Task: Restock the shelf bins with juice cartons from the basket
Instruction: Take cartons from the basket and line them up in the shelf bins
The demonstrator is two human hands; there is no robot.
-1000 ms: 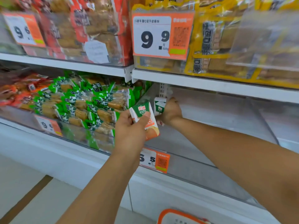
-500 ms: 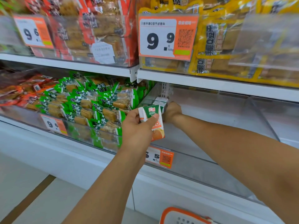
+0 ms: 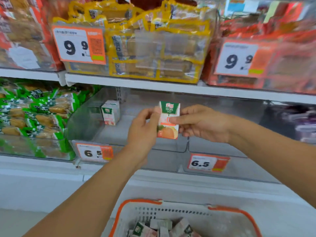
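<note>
A: In front of the clear shelf bin [image 3: 89, 117], both hands now meet on one juice carton [image 3: 168, 120]. Left hand [image 3: 143, 132] pinches its left edge, right hand [image 3: 203, 124] pinches its right edge; fingers of both are closed narrow on the pack. It is upright, label toward us, in the air just ahead of the bin front.

B: Change from a second ago?

A: Then the right hand was deep at the back left of the bin, setting down a carton, while the left hand alone held this one. Now the right hand is out and empty of that pack. The placed carton [image 3: 110, 112] stands upright at the back left corner, apart from both hands.

B: Meaning for the task?

A: One carton stocked, judged from its position. The second looks to be passing from left to right for placing. My guess: it goes beside the first.

B: Supply?

A: The basket [image 3: 135, 202] sits below the shelf with more cartons [image 3: 160, 228] in it, count unclear through blur. The bin is mostly bare, so the work is at an early stage.

B: Risks?

A: A light pack may tip if released crooked.
</note>
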